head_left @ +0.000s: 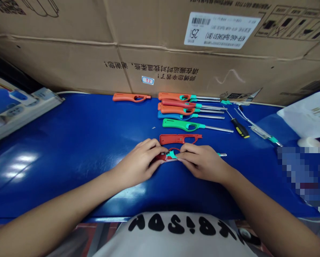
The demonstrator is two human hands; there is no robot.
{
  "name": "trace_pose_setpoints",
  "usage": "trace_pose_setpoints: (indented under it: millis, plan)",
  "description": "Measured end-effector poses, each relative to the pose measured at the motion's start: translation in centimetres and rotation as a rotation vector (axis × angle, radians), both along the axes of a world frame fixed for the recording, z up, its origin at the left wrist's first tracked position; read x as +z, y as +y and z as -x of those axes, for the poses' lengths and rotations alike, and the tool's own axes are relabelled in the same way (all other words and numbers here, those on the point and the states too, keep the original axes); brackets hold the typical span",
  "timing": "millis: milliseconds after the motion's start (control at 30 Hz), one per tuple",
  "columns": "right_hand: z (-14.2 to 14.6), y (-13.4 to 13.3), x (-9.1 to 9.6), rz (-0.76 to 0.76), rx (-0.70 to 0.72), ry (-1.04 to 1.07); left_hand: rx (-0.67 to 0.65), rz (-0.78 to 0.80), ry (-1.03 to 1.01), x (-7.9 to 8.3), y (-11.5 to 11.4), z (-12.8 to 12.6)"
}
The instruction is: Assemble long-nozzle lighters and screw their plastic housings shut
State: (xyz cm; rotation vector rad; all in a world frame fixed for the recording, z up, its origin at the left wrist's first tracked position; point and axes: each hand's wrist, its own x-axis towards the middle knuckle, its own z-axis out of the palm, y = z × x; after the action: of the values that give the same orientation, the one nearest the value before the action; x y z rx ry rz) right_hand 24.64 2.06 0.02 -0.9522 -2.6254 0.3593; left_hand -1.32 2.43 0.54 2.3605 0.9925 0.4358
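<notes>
Between my two hands lies an opened red gas lighter (164, 157), with turquoise parts and thin white wires showing in its handle shell. My left hand (142, 157) grips the handle end, thumb and fingers closed around it. At the trigger end, my right hand (201, 160) pinches the lighter from the other side; its metal tube tip pokes out past that hand. The fingers partly hide the inner parts. Just beyond my hands rests a loose red handle half (180, 139), inner side up. Two tiny metal pins or screws (153, 127) lie to its upper left.
Several long-necked lighters, a green one (176, 124) nearest, lie in a stack behind. An orange handle half (128, 97) sits left of them. A screwdriver (240, 127) and loose lighter innards (259, 130) lie right. A cardboard box (82, 67) walls the back; a power strip (23, 110) stands left.
</notes>
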Motion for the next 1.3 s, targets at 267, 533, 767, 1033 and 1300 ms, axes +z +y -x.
trace_pose_setpoints:
  millis: [267,533,767,1033,1300]
  plan:
    - [0.5,0.1,0.4,0.19,-0.074,0.154,0.01,0.017,-0.018,0.2,-0.3,0.0]
    - [0.9,0.1,0.4,0.377,-0.149,0.268,0.055,0.06,-0.107,0.3,-0.3,-0.5]
    - [1.4,-0.5,0.2,0.391,-0.131,0.274,0.117,0.049,-0.099,-0.2,-0.3,-1.2]
    - [1.3,-0.7,0.3,0.388,-0.148,0.241,0.12,0.088,-0.136,-0.5,-0.1,-1.1]
    - [1.4,-0.4,0.2,0.374,-0.155,0.259,0.111,0.093,-0.134,-0.5,-0.1,-1.1]
